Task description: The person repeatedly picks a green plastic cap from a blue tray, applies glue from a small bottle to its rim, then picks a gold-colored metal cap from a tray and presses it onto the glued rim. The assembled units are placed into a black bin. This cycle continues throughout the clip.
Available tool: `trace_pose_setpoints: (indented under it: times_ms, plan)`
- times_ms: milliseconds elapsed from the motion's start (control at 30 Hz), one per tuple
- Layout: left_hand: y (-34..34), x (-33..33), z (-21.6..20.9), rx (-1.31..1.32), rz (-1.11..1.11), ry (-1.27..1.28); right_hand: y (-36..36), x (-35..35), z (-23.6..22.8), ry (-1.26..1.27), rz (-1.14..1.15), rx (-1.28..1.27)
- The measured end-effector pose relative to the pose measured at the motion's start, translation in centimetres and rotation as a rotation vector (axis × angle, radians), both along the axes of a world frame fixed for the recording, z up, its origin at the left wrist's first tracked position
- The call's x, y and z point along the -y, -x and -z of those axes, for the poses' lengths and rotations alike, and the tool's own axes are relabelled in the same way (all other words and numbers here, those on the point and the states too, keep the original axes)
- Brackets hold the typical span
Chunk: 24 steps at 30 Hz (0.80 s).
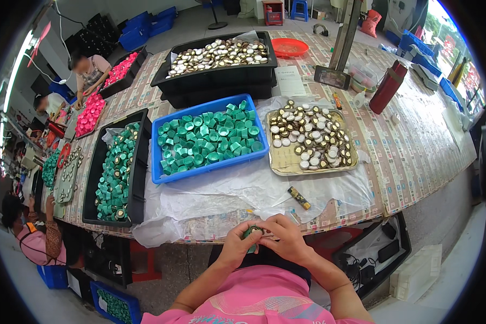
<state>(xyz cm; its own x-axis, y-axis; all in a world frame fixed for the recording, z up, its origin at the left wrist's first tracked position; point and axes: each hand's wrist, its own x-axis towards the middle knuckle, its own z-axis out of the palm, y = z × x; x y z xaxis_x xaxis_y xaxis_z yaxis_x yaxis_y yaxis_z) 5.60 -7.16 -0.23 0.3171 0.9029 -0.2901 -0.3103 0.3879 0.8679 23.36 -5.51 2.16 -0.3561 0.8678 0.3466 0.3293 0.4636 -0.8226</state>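
Note:
My left hand (236, 247) is closed around a green foil cup (252, 249) at the table's front edge. The fingers of my right hand (286, 237) are bent in at the cup's top, over a dark round piece seated there; what they pinch is mostly hidden. Beyond my hands a blue tray (208, 167) holds many loose green foil cups. To its right, a shallow metal tray (278, 156) carries small round pieces, brown with white or cream faces. A dark patterned tube or lighter (298, 198) lies on the white sheet (243, 197) just ahead of my right hand.
On the left stands a black crate (144, 162) of filled green cups. Behind are stacked black crates (162, 81) of round pieces, a red plate (289, 47), a phone (332, 77) at a metal post, and a dark red flask (388, 86). Other people work along the left side.

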Motion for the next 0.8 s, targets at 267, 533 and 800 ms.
trace_pose_setpoints:
  times_ms: [267,533,800]
  plan:
    - [0.1,0.0,-0.2,0.096,0.019,0.04,-0.2,0.2,0.2,0.091,-0.056,-0.058]
    - [0.1,0.3,-0.4,0.136,0.002,0.11,-0.8,0.2,0.8,0.149,-0.026,-0.155]
    - [1.6,-0.2,-2.1,-0.254,-0.168,-0.173,-0.2,0.1,0.9,0.142,-0.04,-0.16]
